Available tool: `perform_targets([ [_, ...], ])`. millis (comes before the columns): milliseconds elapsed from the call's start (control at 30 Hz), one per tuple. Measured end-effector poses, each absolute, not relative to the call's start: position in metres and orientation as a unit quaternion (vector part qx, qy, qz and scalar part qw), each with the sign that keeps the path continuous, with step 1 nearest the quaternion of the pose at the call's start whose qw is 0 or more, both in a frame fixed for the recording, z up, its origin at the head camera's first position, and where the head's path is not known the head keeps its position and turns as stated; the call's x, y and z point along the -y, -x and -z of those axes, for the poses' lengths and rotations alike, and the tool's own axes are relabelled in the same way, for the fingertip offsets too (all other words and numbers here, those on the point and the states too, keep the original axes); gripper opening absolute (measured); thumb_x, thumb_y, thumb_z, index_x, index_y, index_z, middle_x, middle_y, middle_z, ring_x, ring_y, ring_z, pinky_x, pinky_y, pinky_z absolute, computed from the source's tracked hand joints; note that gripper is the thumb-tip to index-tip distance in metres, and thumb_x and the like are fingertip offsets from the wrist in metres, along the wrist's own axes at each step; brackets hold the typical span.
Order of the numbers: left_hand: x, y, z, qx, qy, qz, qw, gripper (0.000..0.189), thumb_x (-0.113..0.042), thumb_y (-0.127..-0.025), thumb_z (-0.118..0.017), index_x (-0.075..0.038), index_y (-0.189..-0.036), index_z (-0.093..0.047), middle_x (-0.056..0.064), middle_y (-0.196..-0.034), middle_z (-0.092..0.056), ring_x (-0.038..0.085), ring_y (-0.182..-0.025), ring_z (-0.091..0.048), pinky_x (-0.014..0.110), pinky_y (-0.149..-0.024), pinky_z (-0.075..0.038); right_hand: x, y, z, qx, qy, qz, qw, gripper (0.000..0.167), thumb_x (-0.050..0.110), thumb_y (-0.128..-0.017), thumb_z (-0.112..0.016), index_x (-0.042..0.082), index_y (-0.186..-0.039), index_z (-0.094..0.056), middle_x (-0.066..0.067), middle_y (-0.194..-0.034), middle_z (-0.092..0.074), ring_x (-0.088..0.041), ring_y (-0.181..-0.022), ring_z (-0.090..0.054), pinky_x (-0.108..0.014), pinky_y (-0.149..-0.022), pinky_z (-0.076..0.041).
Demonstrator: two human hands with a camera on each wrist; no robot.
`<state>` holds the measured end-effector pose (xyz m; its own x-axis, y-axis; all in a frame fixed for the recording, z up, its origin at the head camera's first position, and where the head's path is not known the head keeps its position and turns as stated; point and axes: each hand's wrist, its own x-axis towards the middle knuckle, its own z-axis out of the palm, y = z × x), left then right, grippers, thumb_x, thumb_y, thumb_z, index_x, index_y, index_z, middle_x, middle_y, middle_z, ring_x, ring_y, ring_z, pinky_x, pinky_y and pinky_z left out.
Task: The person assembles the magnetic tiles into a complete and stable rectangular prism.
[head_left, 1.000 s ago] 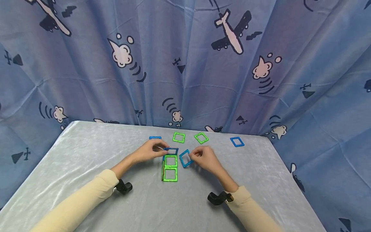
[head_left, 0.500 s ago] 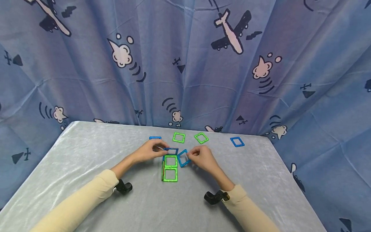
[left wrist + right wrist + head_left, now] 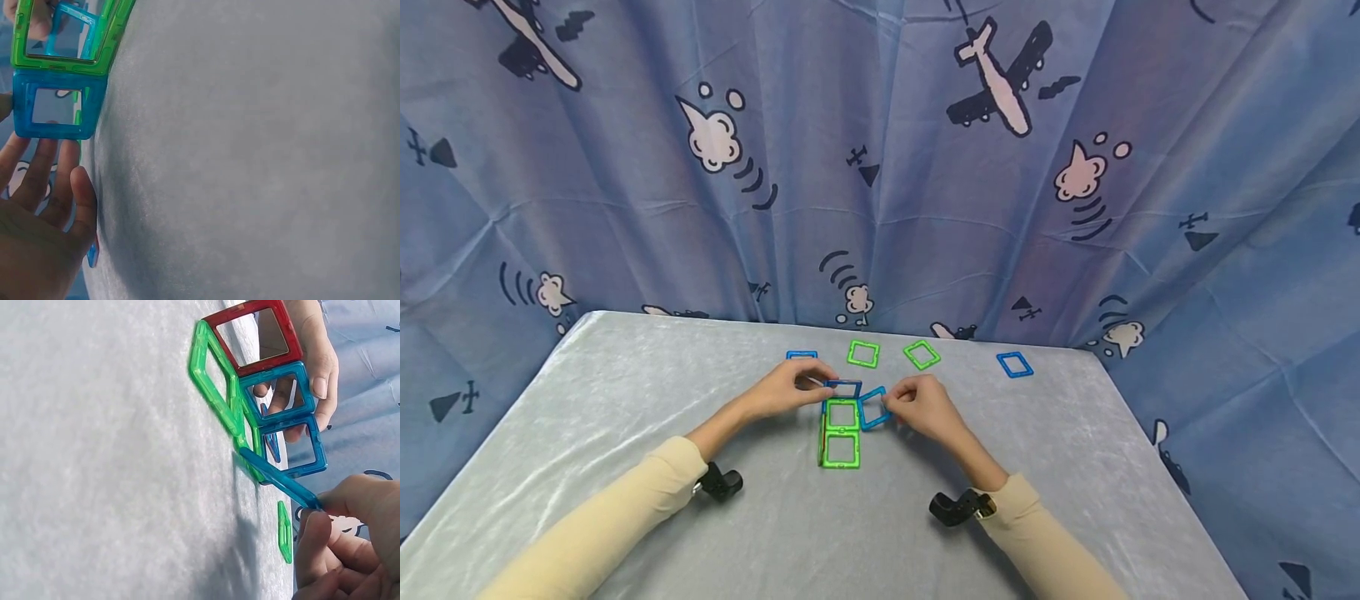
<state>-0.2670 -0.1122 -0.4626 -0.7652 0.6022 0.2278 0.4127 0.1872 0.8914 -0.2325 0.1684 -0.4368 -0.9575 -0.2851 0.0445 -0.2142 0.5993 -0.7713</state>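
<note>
My right hand point(image 3: 928, 408) pinches a blue square magnetic tile point(image 3: 281, 478) between thumb and index finger. This tile leans outward, its lower edge touching the right side of the rear green tile point(image 3: 842, 402). Two green tiles lie joined flat on the table. Along their left side stand a red tile point(image 3: 269, 365) and a blue tile point(image 3: 304, 381); another blue tile point(image 3: 319, 447) stands upright across the back. At the rear left corner my left hand point(image 3: 782, 393) holds the standing blue tiles with thumb and fingers, the other fingers spread behind them.
Behind the build lie a blue tile point(image 3: 802, 355), partly hidden by the left hand, and two green tiles, one square-on point(image 3: 863, 342) and one turned point(image 3: 913, 360). Another blue tile point(image 3: 1003, 367) lies far right. A patterned curtain point(image 3: 880, 208) hangs behind the grey-clothed table point(image 3: 1000, 467).
My right hand has shifted slightly left, bringing its blue tile from a gap beside the build to contact with the rear green tile. My left hand stays in place.
</note>
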Motion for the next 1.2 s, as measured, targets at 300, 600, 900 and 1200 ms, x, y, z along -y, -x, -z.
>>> perform_targets([
  [300, 0.112, 0.266, 0.460, -0.767, -0.330, -0.543, 0.088, 0.024, -0.007, -0.098, -0.069, 0.003, -0.120, -0.068, 0.015, -0.116, -0.067, 0.032, -0.112, -0.064, 0.043, -0.094, -0.052, -0.170, 0.232, 0.438, -0.895, 0.141, 0.420, 0.046, 0.012, 0.005, -0.091, -0.070, -0.001, -0.082, -0.075, -0.007, -0.060, -0.064, -0.014, -0.051, -0.055, -0.028, -0.049, -0.043],
  [600, 0.111, 0.265, 0.460, -0.766, -0.336, -0.541, 0.084, 0.024, -0.007, -0.098, -0.069, 0.004, -0.120, -0.068, 0.016, -0.116, -0.067, 0.034, -0.112, -0.064, 0.042, -0.094, -0.053, -0.169, 0.234, 0.440, -0.880, 0.142, 0.450, 0.061, 0.013, 0.009, -0.094, -0.074, -0.002, -0.087, -0.076, -0.007, -0.062, -0.065, -0.024, -0.056, -0.060, -0.024, -0.048, -0.039],
  [900, 0.111, 0.266, 0.460, -0.765, -0.336, -0.543, 0.082, 0.024, -0.007, -0.098, -0.069, 0.004, -0.119, -0.068, 0.015, -0.115, -0.068, 0.033, -0.110, -0.065, 0.041, -0.093, -0.053, -0.177, 0.234, 0.443, -0.838, 0.118, 0.519, 0.120, 0.020, 0.014, -0.098, -0.071, -0.005, -0.101, -0.076, -0.007, -0.069, -0.066, -0.019, -0.060, -0.057, -0.026, -0.052, -0.043],
  [1200, 0.110, 0.267, 0.462, -0.765, -0.336, -0.543, 0.084, 0.024, -0.007, -0.098, -0.069, 0.004, -0.120, -0.068, 0.014, -0.115, -0.068, 0.033, -0.111, -0.064, 0.043, -0.094, -0.052, -0.175, 0.235, 0.442, -0.819, 0.099, 0.542, 0.158, 0.027, 0.018, -0.099, -0.071, -0.006, -0.108, -0.075, -0.008, -0.076, -0.066, -0.011, -0.063, -0.055, -0.026, -0.056, -0.046],
])
